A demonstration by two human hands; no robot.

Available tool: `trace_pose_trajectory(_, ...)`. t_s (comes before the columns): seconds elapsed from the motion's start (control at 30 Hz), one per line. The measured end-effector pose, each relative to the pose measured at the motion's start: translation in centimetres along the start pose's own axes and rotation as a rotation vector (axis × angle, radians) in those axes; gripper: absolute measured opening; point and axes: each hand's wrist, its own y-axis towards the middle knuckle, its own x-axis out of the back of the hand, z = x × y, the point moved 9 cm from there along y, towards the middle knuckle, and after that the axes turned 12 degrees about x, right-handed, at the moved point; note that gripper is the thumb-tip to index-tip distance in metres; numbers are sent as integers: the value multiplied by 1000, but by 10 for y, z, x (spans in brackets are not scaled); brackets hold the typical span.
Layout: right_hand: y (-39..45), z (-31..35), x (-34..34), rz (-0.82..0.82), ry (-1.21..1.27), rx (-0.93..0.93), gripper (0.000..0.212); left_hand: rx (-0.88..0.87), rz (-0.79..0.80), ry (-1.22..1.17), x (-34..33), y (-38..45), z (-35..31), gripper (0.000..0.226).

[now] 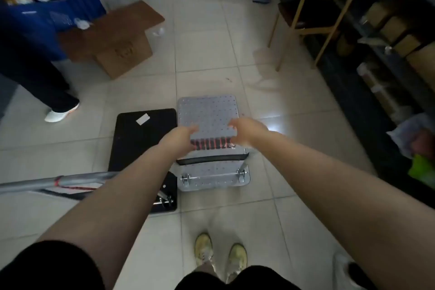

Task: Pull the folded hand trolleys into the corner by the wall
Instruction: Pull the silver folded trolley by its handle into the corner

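Silver perforated metal forms the deck of the folded trolley (207,110) lying flat on the pale tiled floor (270,219), directly ahead of the person's yellowish shoes (220,254). Both bare arms reach down over it. The left hand (181,135) and the right hand (247,130) meet the trolley at its red-ribbed handle bar (210,144), one at each end; motion blur leaves it unclear whether either grip is spread or closed around the bar. A black strap or bar (211,159) crosses the deck just nearer the person, with two metal hinge brackets (241,174) at the near edge.

Touching its left side lies a second folded trolley (143,139) with a flat black deck bearing a small white label (142,119). A grey metal tube (58,181) runs in from the left edge across that deck's near end.

Beyond, an open brown cardboard box (117,42) sits on the floor beside a second person in blue top and dark trousers, whose white shoe (60,114) stands near the black deck. A light wooden chair (315,23) stands to the right, against dark shelving (388,54) stacked with brown boxes.
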Motion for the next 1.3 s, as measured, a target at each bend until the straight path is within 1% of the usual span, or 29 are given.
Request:
trace_pose_trajectory(0.03,2,-1,-5,30,-63,-13,53,15,-2,55,-5,6,6,46)
trace_pose_trajectory(0.07,5,-1,-7,34,-114,-15,50,32,-19,76,-7,9,11,40)
trace_pose_trajectory(0.13,7,-2,-18,70,-174,-19,38,84,-34,98,-15,14,24,29)
trace_pose_trajectory(0.2,10,0,-26,86,-210,-13,28,136,-66,92,-18,19,34,26)
trace_pose_trajectory(0.33,14,2,-36,131,-267,-29,30,146,-101,115,-18,23,35,36)
trace_pose_trajectory(0.4,17,5,-37,144,-293,-23,32,143,-136,183,-16,25,32,37)
trace_pose_trajectory(0.5,19,9,-40,127,-374,-31,34,112,-148,360,-15,27,19,25)
trace_pose_trajectory(0.6,21,13,-42,113,-442,-45,34,74,-144,455,-9,31,9,17)
trace_pose_trajectory(0.9,67,0,-6,112,-371,-123,28,-26,-77,423,12,77,-8,19)
trace_pose_trajectory(1.0,86,-5,7,100,-354,-127,28,-28,-61,389,25,97,-15,18)
trace_pose_trajectory(1.17,124,-20,33,128,-341,-127,27,-15,-31,388,50,139,-35,11)
trace_pose_trajectory(1.3,158,-32,49,166,-353,-88,27,-5,-58,401,75,169,-56,15)
